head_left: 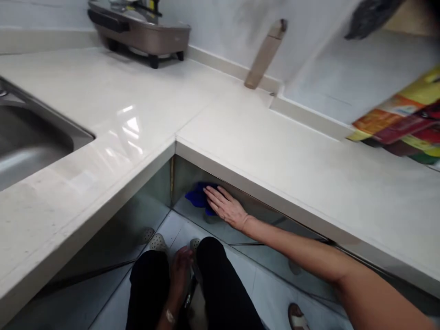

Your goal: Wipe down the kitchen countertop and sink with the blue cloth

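Observation:
A dark blue cloth lies against the glossy front of the lower cabinet, close to the inner corner. My right hand holds it pressed to that upright panel, fingers long and nearly flat, with cloth showing beyond and below the fingertips. Down between my knees is my left hand, blurred and in shadow; its fingers are not clear, and nothing can be made out in it.
The pale L-shaped countertop juts out above the cabinets. On it are a brown electric cooker, a tan bottle-like object and colourful packets. A sink is at left. Another person's sandaled foot shows below.

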`<move>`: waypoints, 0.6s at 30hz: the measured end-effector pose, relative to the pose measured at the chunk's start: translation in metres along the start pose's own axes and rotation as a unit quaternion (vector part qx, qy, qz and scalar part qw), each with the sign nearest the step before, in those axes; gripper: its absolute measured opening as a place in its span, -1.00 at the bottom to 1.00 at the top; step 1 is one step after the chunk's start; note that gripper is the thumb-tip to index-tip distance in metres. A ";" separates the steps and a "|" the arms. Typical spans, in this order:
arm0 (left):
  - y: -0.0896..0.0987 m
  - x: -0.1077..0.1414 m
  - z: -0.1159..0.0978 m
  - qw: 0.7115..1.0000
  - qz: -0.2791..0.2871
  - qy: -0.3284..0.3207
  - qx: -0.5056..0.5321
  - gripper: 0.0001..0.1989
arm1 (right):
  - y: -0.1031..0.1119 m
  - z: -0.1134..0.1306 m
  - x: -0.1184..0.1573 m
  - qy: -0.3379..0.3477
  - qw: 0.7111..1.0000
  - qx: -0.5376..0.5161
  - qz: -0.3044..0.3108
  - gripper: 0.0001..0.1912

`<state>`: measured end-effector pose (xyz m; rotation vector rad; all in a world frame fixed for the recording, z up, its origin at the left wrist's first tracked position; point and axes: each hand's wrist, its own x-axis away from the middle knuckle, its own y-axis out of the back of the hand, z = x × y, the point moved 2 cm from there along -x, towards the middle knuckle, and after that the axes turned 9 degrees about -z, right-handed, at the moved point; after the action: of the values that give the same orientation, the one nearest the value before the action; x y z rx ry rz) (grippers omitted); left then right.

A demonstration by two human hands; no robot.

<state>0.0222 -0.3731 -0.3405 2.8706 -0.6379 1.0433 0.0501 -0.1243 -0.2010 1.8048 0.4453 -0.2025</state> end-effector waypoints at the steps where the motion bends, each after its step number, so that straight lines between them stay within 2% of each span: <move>1: 0.002 0.006 -0.015 0.998 0.006 -0.058 -0.036 -0.55 | 0.015 -0.004 0.012 -0.005 1.000 0.003 -0.011 -0.56; 3: -0.001 0.020 -0.052 0.981 0.035 -0.162 -0.101 -0.58 | 0.033 -0.008 0.043 -0.022 0.999 0.007 -0.027 -0.54; 5: -0.014 0.035 -0.095 0.948 0.071 -0.267 -0.157 -0.64 | 0.036 -0.009 0.079 -0.037 0.999 0.005 -0.031 -0.50; 7: -0.038 0.052 -0.138 0.904 0.115 -0.361 -0.196 -0.68 | 0.029 -0.007 0.119 -0.047 0.998 -0.005 -0.035 -0.45; 8: -0.054 0.061 -0.158 0.867 0.143 -0.424 -0.219 -0.68 | 0.023 -0.006 0.139 -0.049 0.998 -0.014 -0.038 -0.42; 9: -0.073 0.073 -0.177 0.762 0.161 -0.559 -0.285 -0.63 | 0.017 -0.004 0.159 -0.052 0.997 -0.026 -0.040 -0.40; 10: -0.091 0.084 -0.192 0.650 0.152 -0.668 -0.329 -0.56 | 0.010 -0.002 0.179 -0.059 0.997 -0.042 -0.040 -0.37; 11: -0.108 0.093 -0.204 0.551 0.132 -0.745 -0.352 -0.49 | 0.005 0.001 0.199 -0.069 0.995 -0.060 -0.036 -0.35; 12: -0.125 0.101 -0.214 0.474 0.116 -0.794 -0.361 -0.45 | 0.000 0.004 0.218 -0.082 0.993 -0.081 -0.030 -0.33; 13: -0.140 0.106 -0.221 0.418 0.107 -0.824 -0.368 -0.42 | -0.003 0.006 0.237 -0.098 0.989 -0.105 -0.022 -0.32; 14: -0.154 0.108 -0.226 0.383 0.102 -0.840 -0.372 -0.40 | -0.005 0.009 0.254 -0.118 0.984 -0.133 -0.012 -0.31; 15: -0.167 0.108 -0.230 0.364 0.102 -0.846 -0.375 -0.39 | -0.006 0.011 0.269 -0.138 0.977 -0.163 -0.002 -0.30; 18: -0.192 0.098 -0.236 0.348 0.102 -0.855 -0.371 -0.42 | -0.008 0.015 0.302 -0.207 0.941 -0.268 0.020 -0.30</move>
<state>0.0193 -0.1962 -0.0743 1.6813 -0.8642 -2.1568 0.3240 -0.0785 -0.3221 1.1929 0.1390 -0.3829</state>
